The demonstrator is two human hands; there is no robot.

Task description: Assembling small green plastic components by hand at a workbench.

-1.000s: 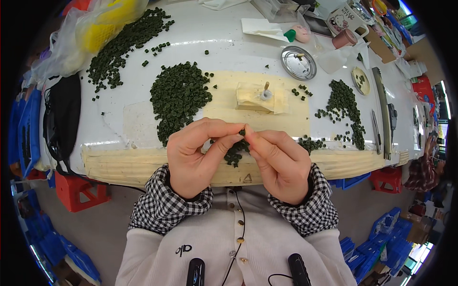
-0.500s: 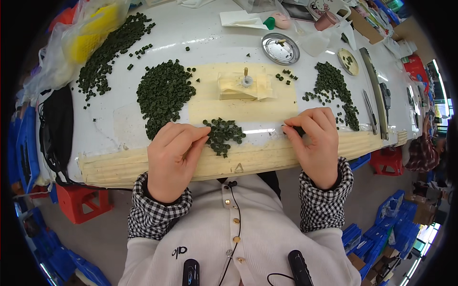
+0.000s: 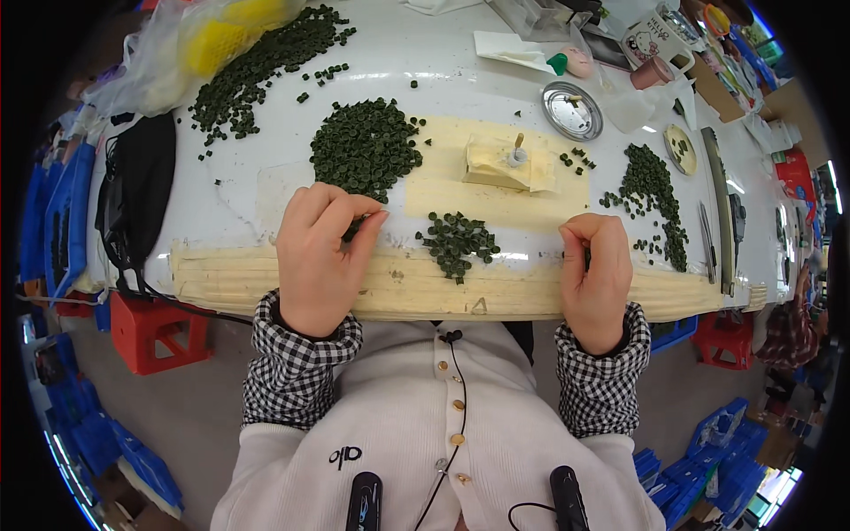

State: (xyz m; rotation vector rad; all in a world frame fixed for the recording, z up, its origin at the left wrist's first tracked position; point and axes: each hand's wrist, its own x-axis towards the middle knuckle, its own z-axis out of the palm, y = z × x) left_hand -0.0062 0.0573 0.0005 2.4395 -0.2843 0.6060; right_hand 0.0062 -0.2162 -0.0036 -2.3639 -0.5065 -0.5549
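Observation:
My left hand (image 3: pixel 320 252) is closed in a pinch at the near edge of a large heap of small dark green round pieces (image 3: pixel 363 146). Dark green shows between its thumb and fingers; whether a piece is held there is hidden. Between my hands lies a smaller cluster of the same pieces (image 3: pixel 458 246), near the table's front edge. To the right of it my right hand (image 3: pixel 599 274) is closed, thumb against curled fingers, with something dark inside the curl. Beyond the cluster stands a tape-covered block (image 3: pixel 496 170) with a pale ring and a thin upright pin on top.
More green pieces spread at the far left (image 3: pixel 266 66) and right (image 3: pixel 651 181). A round metal dish (image 3: pixel 572 111), a cream dish (image 3: pixel 680 149) and tweezers (image 3: pixel 707 239) are on the right. A black bag (image 3: pixel 137 199) hangs at the left; taped padding (image 3: pixel 398 283) lines the front edge.
My left hand has drawn away from the small cluster toward the large heap. The right hand stays by the front edge, its fingers more curled. The whole view has shifted.

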